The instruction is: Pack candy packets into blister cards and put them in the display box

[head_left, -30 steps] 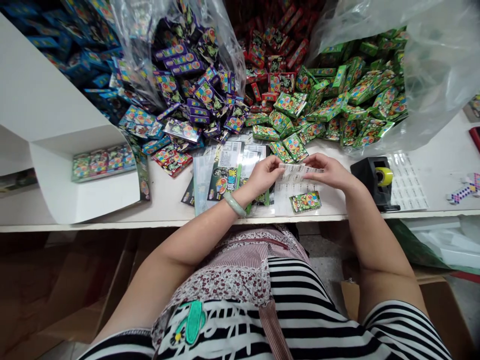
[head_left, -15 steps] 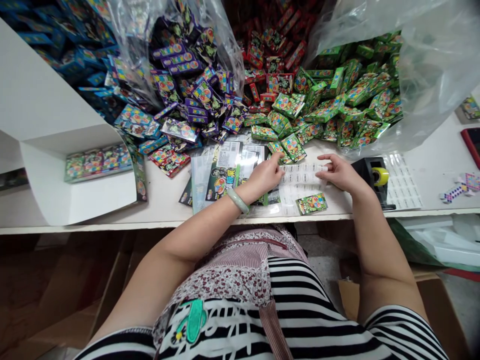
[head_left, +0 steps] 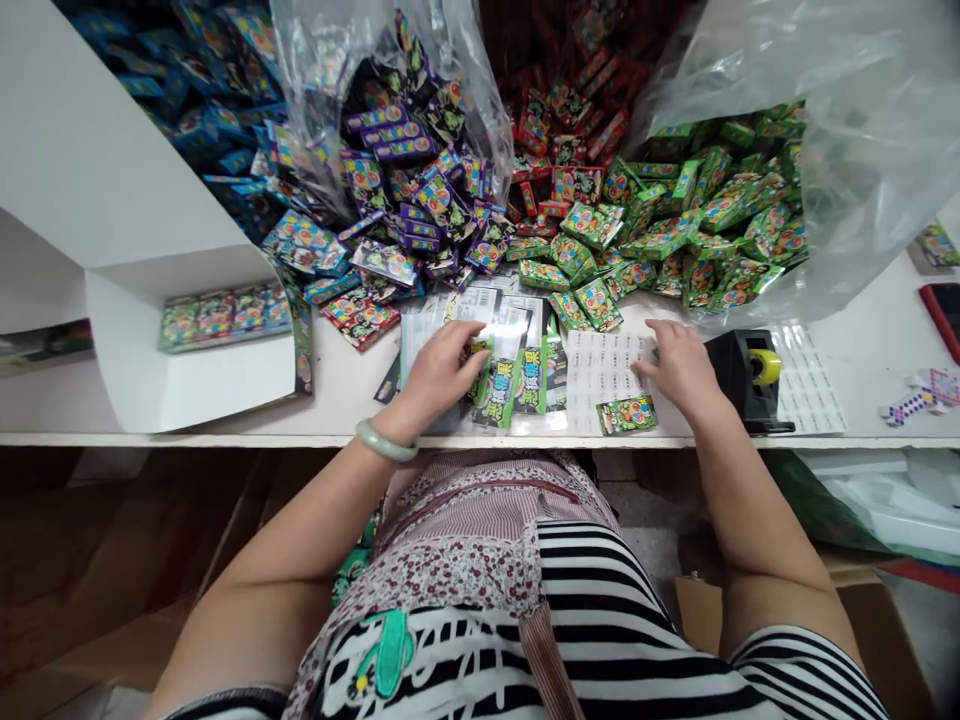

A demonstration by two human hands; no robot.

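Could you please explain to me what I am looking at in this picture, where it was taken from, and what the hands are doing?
There is no machine here: a person works with two bare hands, and a camera worn on the head looks down over them. The white table carries heaps of small boxes: blue boxes, purple boxes in a clear bag, red boxes and green boxes. The left hand rests on a stack of clear printed packets, fingers curled at one. The right hand lies flat on a white sticker sheet. One loose green box lies near it, and a black tape dispenser stands to the right.
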